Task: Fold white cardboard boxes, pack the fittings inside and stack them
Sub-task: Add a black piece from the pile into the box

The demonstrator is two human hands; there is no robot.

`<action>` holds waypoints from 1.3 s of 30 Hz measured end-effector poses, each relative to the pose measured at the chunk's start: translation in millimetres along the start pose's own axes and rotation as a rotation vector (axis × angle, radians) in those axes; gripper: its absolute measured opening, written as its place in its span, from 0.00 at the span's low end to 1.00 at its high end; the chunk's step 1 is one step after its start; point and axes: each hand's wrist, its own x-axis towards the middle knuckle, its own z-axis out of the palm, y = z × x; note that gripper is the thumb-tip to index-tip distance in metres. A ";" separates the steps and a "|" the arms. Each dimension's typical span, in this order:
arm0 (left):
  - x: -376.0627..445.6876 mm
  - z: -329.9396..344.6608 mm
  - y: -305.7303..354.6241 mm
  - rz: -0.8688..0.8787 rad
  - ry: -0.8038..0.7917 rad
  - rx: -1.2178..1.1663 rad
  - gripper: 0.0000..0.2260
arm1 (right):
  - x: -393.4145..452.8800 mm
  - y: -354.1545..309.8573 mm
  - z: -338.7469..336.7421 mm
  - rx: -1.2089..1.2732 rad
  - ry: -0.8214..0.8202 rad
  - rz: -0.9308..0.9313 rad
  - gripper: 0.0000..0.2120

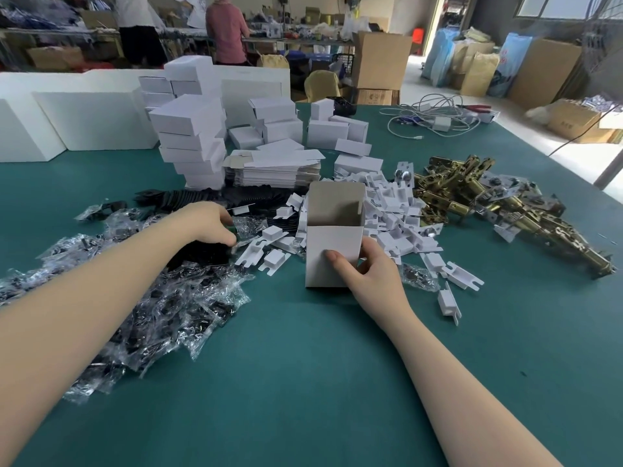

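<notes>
At table centre, the white box [332, 237] stands upright, its long axis vertical and its mouth open to the top. The right hand [365, 273] grips its near right corner, thumb on the front face. The left hand [210, 224], left of the box, curls its fingers into the bagged fittings [151, 298], apparently pinching one. Judged: that fitting must travel rightward and drop into the mouth.

The open box [332, 254] is matt white cardboard outside, dull grey-brown inside. The table [303, 382] wears a flat teal covering (felt-like, no shine). The bags [161, 308] are crinkly, glossy clear plastic. The latches [499, 200] are shiny brass-coloured metal. The inserts [397, 210] are smooth white card.
</notes>
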 end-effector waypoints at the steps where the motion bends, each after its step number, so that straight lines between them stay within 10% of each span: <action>1: 1.3 -0.8 -3.1 -0.015 0.001 -0.100 0.23 | 0.0 0.1 -0.1 0.002 0.000 -0.002 0.16; 10: 2.2 -19.2 -34.5 -0.098 -0.049 -0.530 0.21 | 0.8 -0.5 0.0 0.011 0.004 -0.006 0.14; 21: -23.0 -37.8 -21.4 0.279 0.531 -0.329 0.35 | 6.7 2.4 -1.7 -0.137 0.019 -0.031 0.15; 39: -48.5 -24.4 37.8 0.267 0.044 -1.426 0.17 | 21.8 2.1 -2.5 -0.056 0.007 -0.106 0.19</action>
